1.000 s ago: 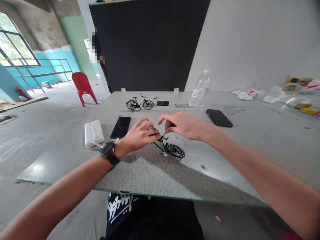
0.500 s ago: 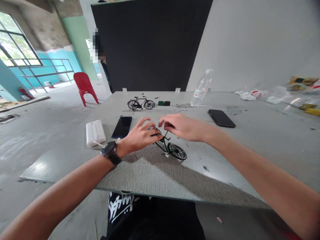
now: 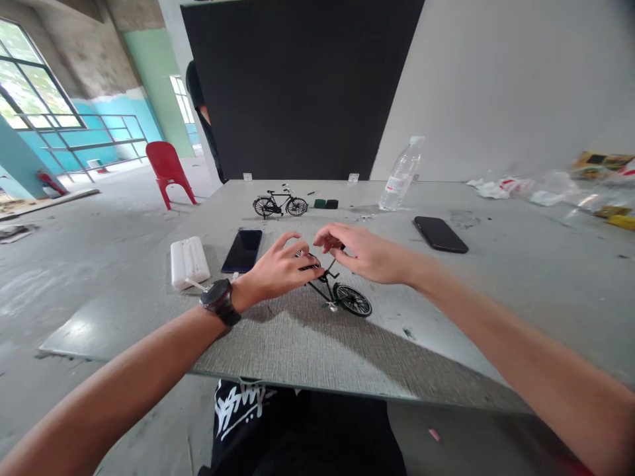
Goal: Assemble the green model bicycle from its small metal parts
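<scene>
A small green and black model bicycle (image 3: 342, 297) stands on the grey table (image 3: 307, 344), its rear wheel toward me. My left hand (image 3: 280, 270), with a black watch at the wrist, is closed around the bicycle's front part. My right hand (image 3: 364, 251) hovers just above the handlebar area with thumb and forefinger pinched on a small dark piece that I cannot make out. The front wheel is mostly hidden behind my left hand.
A second model bicycle (image 3: 278, 203) stands farther back, with two small dark blocks (image 3: 325, 203) beside it. Two dark phones (image 3: 242, 250) (image 3: 440, 234), a white box (image 3: 188, 262), a plastic bottle (image 3: 401, 174) and wrappers (image 3: 546, 192) lie on the table. A person (image 3: 201, 112) stands by the black panel; a red chair (image 3: 166, 170) is at left.
My right hand has shifted slightly left and its fingers have closed tighter over the handlebar area. The left hand has stayed on the bicycle.
</scene>
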Action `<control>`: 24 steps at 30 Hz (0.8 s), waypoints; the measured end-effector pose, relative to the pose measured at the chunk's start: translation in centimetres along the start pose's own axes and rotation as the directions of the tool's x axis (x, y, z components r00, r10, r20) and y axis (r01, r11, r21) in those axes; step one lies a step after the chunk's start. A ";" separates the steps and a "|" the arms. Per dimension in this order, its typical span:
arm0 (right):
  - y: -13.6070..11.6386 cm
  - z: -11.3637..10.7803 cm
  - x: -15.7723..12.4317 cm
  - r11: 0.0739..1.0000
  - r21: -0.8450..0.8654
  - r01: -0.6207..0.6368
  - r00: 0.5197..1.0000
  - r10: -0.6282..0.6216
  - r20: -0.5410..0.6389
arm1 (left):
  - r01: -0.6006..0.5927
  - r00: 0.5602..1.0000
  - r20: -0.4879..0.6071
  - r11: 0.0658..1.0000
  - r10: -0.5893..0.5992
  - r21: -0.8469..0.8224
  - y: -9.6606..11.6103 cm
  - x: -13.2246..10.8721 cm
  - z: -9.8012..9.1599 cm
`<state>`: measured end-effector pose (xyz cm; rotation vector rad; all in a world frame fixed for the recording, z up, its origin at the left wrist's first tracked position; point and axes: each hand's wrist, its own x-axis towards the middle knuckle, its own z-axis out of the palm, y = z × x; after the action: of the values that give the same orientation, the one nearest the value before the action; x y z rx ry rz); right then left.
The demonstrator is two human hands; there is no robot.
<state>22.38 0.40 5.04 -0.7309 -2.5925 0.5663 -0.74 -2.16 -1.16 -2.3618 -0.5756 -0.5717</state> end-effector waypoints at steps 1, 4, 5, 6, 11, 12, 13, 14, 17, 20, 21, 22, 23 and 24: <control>0.1 0.1 0.0 0.998 0.064 -0.019 1.000 0.019 -0.009 | -0.003 1.000 -0.003 1.000 0.003 0.005 0.0 0.0 0.0; 0.6 0.8 -0.1 0.977 0.200 -0.071 0.994 0.087 -0.073 | -0.010 1.000 -0.008 1.000 0.010 0.022 0.1 0.1 -0.2; 0.9 1.1 -0.1 0.969 0.234 -0.078 0.989 0.105 -0.107 | -0.009 1.000 -0.002 1.000 0.009 0.023 0.1 0.1 -0.2; 1.1 1.4 -0.2 0.961 0.265 -0.080 0.983 0.120 -0.140 | -0.004 1.000 0.005 1.000 0.004 0.021 0.1 0.1 -0.3; 1.6 2.1 -0.9 0.945 0.323 -0.043 0.986 0.093 -0.141 | 0.017 0.999 0.041 1.000 -0.017 0.003 0.1 0.1 -0.3; 1.6 2.1 -1.0 0.946 0.322 -0.029 0.989 0.074 -0.129 | 0.012 0.999 0.041 1.000 -0.012 0.002 0.1 0.1 -0.3; 1.7 2.1 -1.1 0.946 0.323 -0.019 0.991 0.062 -0.121 | 0.006 0.999 0.041 1.000 -0.006 0.001 0.1 0.0 -0.2; 1.8 2.2 -1.2 0.947 0.322 -0.017 0.990 0.061 -0.125 | 0.001 0.999 0.041 1.000 -0.001 0.001 0.1 0.0 -0.2; 2.1 2.7 -1.3 0.947 0.318 -0.055 0.973 0.123 -0.197 | -0.008 0.999 0.044 1.000 0.008 -0.003 0.1 0.0 -0.1; 2.3 3.2 -1.3 0.944 0.316 -0.091 0.946 0.181 -0.268 | -0.009 0.998 0.056 1.000 0.009 -0.005 0.0 0.0 -0.1; 2.4 3.3 -1.3 0.944 0.316 -0.091 0.945 0.182 -0.272 | -0.005 0.998 0.059 1.000 0.005 -0.002 0.0 0.0 -0.1; 2.4 3.3 -1.3 0.944 0.319 -0.083 0.948 0.174 -0.267 | -0.003 0.998 0.062 1.000 0.003 0.002 0.0 0.0 -0.2; 2.5 3.2 -1.4 0.943 0.324 -0.072 0.954 0.160 -0.253 | -0.002 0.998 0.061 1.000 0.001 0.007 0.0 0.0 -0.2; 2.5 3.1 -1.4 0.943 0.328 -0.061 0.960 0.145 -0.238 | -0.003 0.998 0.058 1.000 0.002 0.013 0.0 0.0 -0.2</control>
<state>23.06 0.75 0.84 -0.7764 -2.1631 0.8373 -0.83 -2.29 -1.05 -2.3732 -0.6005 -0.4983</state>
